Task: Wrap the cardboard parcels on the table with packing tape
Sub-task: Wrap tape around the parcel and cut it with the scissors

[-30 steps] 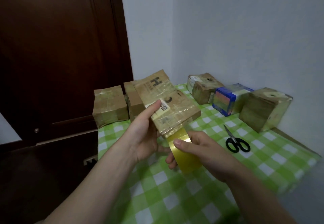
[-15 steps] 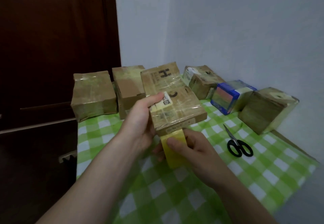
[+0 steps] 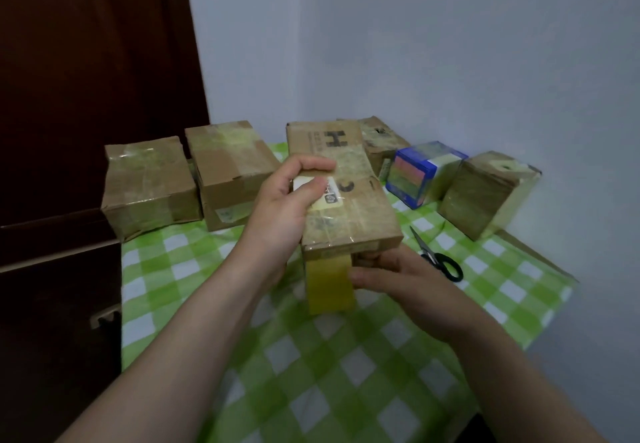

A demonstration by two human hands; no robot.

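A long cardboard parcel (image 3: 360, 207) with a black "H" and a white label is held above the table. My left hand (image 3: 291, 207) grips its left side, thumb and fingers curled over the label. My right hand (image 3: 391, 273) holds a yellow roll of packing tape (image 3: 329, 286) under the parcel's near end. A strip of tape runs from the roll up onto the near face. Several other parcels stand along the back: one at the left (image 3: 149, 183), one beside it (image 3: 232, 172), one behind the held parcel (image 3: 381, 141) and one at the right (image 3: 485, 193).
Black scissors (image 3: 436, 255) lie on the green-and-white checked tablecloth (image 3: 311, 373) right of my hands. A blue box (image 3: 419, 172) wrapped in tape stands at the back. A dark wooden door (image 3: 86, 96) is at the left; white walls enclose the corner.
The parcel has levelled out and lies flatter. My left fingers have curled further over its top. The tape roll has shifted closer under the parcel's near end. The camera has swung left.
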